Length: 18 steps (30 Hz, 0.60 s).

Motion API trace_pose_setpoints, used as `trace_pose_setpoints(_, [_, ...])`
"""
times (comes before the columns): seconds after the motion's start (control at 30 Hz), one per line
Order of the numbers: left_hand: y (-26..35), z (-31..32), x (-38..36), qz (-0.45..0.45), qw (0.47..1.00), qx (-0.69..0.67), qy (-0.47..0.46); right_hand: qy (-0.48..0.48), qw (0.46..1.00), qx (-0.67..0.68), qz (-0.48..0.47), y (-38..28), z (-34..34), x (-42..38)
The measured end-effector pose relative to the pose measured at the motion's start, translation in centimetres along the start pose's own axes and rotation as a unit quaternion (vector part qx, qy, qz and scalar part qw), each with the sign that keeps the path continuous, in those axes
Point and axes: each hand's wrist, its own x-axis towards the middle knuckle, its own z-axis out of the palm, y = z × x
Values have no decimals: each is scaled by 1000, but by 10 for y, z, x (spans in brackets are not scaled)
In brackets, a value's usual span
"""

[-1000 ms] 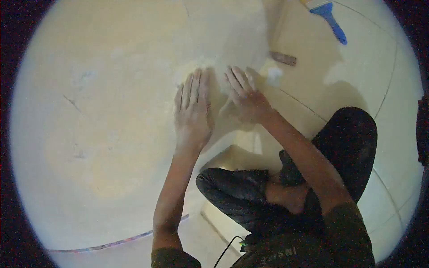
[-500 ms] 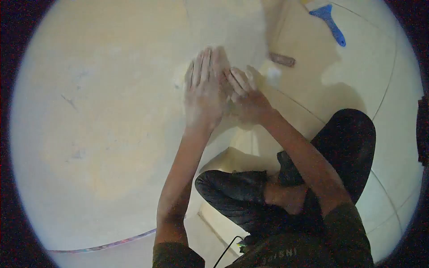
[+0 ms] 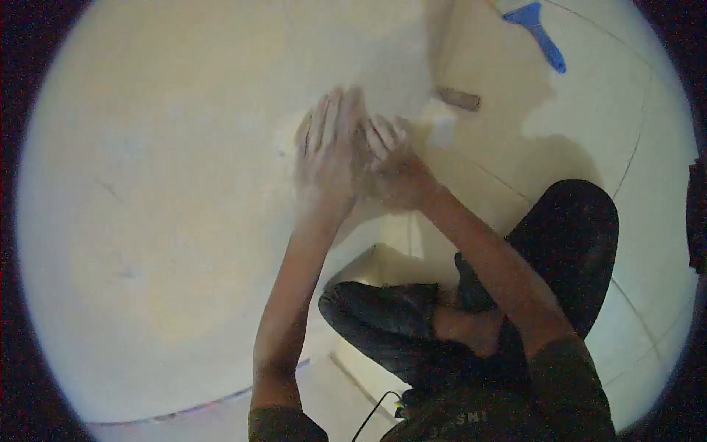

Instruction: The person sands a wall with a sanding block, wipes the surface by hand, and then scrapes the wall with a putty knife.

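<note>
My left hand (image 3: 325,155) lies against the pale, patchy surface (image 3: 191,177), its fingers stretched out and pointing up the view. My right hand (image 3: 398,168) is right beside it, touching or nearly touching its edge, with its fingers extended and slightly bent. Both hands look dusty with whitish powder and are a little blurred. Nothing shows in my left hand. Whether something thin lies under either palm is hidden.
A blue-handled brush or scraper (image 3: 543,38) lies on the tiled floor (image 3: 641,243) at the upper right. A small brownish block (image 3: 459,99) rests near the surface's edge. My folded legs (image 3: 567,243) are at the lower right, and a thin black cable (image 3: 372,416) runs at the bottom.
Both hands have shifted slightly left and down in the view, still side by side. The brush and the block also appear a little further left, with a small shift of the view.
</note>
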Motion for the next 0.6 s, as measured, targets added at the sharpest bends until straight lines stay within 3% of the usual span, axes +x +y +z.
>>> trace_pose_setpoints(0.13, [12,5,11,-7,999,-15,38,-60,997,56,6,0,-11,-3])
trace_pose_setpoints(0.23, [10,3,-20,-36,999,-2,-34,-66,998,19,-6,0,-22,-4])
trace_pose_setpoints(0.33, [4,-8,-18,-11,999,-14,-44,-74,997,32,6,2,-22,2])
trace_pose_setpoints(0.43, [9,9,15,21,999,-15,28,-54,994,92,22,-5,-12,-8])
trace_pose_setpoints(0.5, [15,17,13,-13,1000,-21,19,-79,993,82,13,3,-16,-9])
trace_pose_setpoints(0.57, [17,20,-2,-25,999,-25,-2,-166,985,42,-8,7,-31,-7])
trace_pose_setpoints(0.6, [14,14,-17,-23,999,-23,-17,-147,988,55,-1,5,-27,-6])
